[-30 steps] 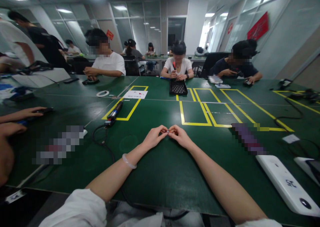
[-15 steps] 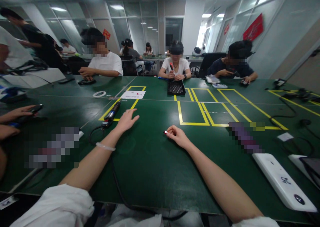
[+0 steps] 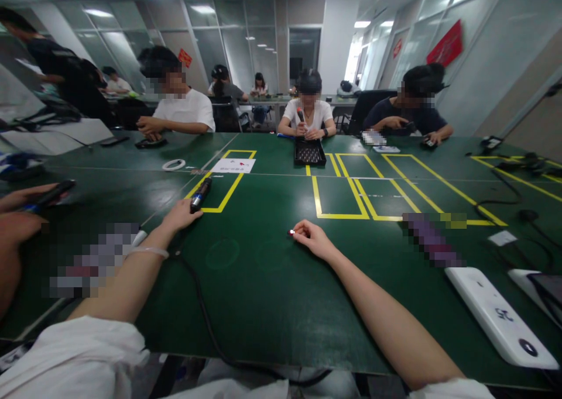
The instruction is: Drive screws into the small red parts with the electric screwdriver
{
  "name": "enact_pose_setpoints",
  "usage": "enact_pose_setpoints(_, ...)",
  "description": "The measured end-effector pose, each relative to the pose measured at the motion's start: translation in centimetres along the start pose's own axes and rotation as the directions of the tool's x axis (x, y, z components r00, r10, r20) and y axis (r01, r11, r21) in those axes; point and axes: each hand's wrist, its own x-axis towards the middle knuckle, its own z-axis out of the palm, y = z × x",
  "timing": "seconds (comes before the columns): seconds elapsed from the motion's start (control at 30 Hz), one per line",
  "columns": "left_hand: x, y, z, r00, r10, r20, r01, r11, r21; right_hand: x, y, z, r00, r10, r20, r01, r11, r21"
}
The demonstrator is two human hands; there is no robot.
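Note:
My left hand is closed around the near end of a black electric screwdriver with a blue band, which lies on the green table over a yellow tape outline. A black cable runs from near my left wrist toward the table's front edge. My right hand rests on the table to the right, thumb and fingertips pinched on a small red piece with a bright white spot. What kind of piece it is I cannot make out.
A paper sheet lies beyond the screwdriver, with a white ring to its left. On the right lies a white power bank-like device. Opposite, a person works over a black tray. Another person's hands are at far left.
My left hand has moved left and down from above the table onto the electric screwdriver and closed on it. My right hand has stayed in place with the small red piece.

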Motion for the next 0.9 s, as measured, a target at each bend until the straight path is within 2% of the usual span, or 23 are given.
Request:
enact_pose_setpoints(0.1, 0.0, 0.8, -0.2, 0.990, -0.093, 0.105, 0.081, 0.990, 0.111, -0.1, -0.3, 0.0, 1.000, -0.001, 0.003, 0.001, 1.000, -0.019)
enact_pose_setpoints(0.27, -0.9, 3.7, 0.2, 0.984, -0.065, 0.166, 0.047, 0.993, 0.111, -0.2, -0.6, 0.0, 1.000, 0.001, -0.013, -0.002, 0.997, -0.079)
enact_pose_setpoints(0.37, -2.3, 7.4, 1.1, 0.988, -0.023, 0.155, 0.004, 0.992, 0.124, -0.1, -0.5, 0.0, 1.000, 0.007, -0.015, -0.008, 0.997, -0.074)
enact_pose_setpoints(0.63, -6.9, 19.8, 3.6, 0.980, 0.175, 0.097, -0.183, 0.980, 0.083, -0.1, -0.3, -0.1, 0.995, -0.024, -0.097, 0.018, 0.998, -0.064)
enact_pose_setpoints(0.77, -9.1, 24.1, 4.2, 0.960, 0.255, 0.119, -0.264, 0.962, 0.064, -0.1, -0.4, -0.4, 0.985, -0.052, -0.166, 0.037, 0.995, -0.095)
enact_pose_setpoints(0.9, -11.0, 26.9, 4.8, 0.919, 0.370, 0.133, -0.376, 0.927, 0.015, 0.0, -0.4, -0.5, 0.981, -0.069, -0.182, 0.048, 0.992, -0.116)
